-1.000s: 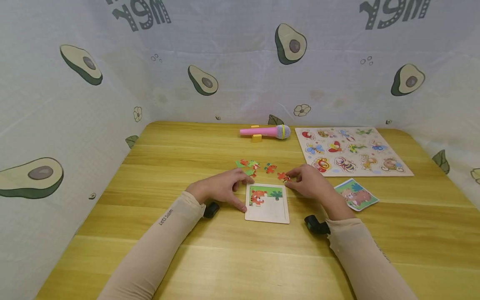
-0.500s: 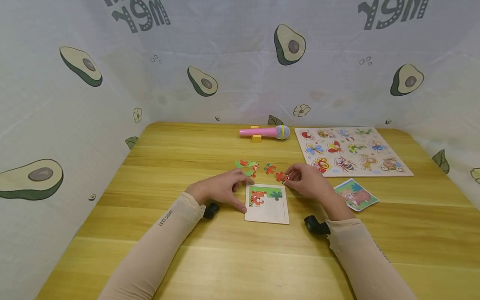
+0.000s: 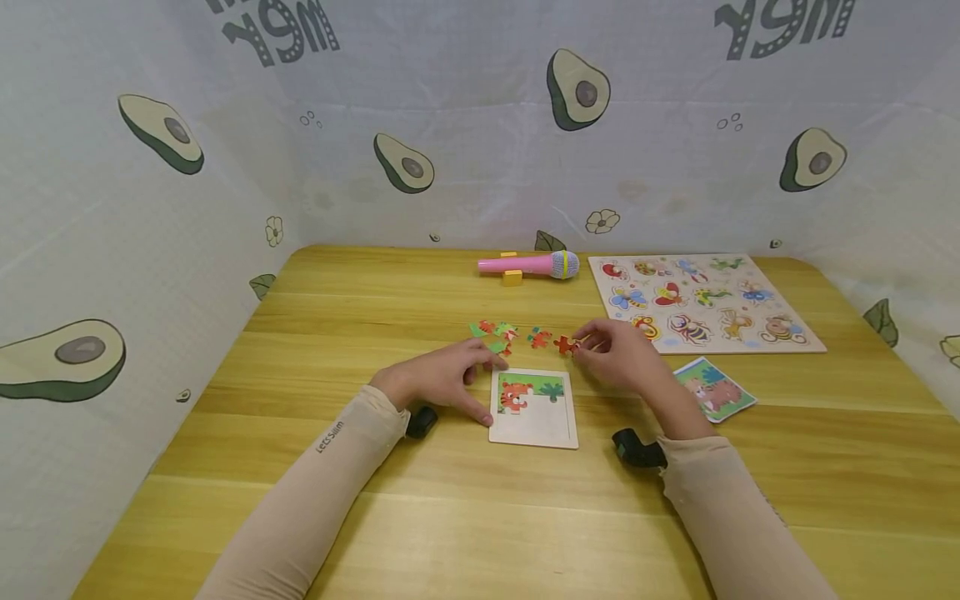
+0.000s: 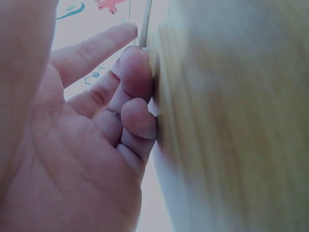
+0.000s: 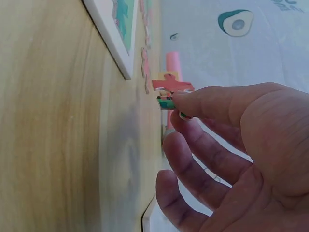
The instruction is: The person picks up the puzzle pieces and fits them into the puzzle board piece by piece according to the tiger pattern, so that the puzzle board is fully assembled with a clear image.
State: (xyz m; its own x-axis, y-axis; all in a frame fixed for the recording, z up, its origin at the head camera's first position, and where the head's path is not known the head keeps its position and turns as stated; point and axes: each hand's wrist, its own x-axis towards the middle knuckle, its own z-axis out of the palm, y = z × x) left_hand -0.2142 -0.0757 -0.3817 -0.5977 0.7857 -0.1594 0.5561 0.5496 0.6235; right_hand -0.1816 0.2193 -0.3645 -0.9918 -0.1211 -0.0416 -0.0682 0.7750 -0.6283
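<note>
A wooden puzzle tray (image 3: 534, 430) lies between the hands. Fitted along its top are pieces (image 3: 514, 395) showing an orange tiger face and greenery; its lower part is bare. My left hand (image 3: 442, 375) touches the tray's left side with the thumb and its top left corner with a fingertip. In the left wrist view the lower fingers of that hand bend against the table. Thumb and fingers of my right hand (image 3: 618, 354) pinch an orange puzzle piece (image 5: 171, 86) with a green part, raised off the table. Loose puzzle pieces (image 3: 538, 337) lie beyond the tray.
Several more loose pieces (image 3: 504, 332) form a group behind the left fingertips. A pink toy microphone (image 3: 525, 264) rests on yellow blocks at the back. The insect puzzle board (image 3: 705, 304) fills the back right, and a picture card (image 3: 716, 392) lies by the right wrist.
The right hand has lifted the orange puzzle piece off the table, moving slightly up and away from the tray. The left hand and the tray have stayed in place.
</note>
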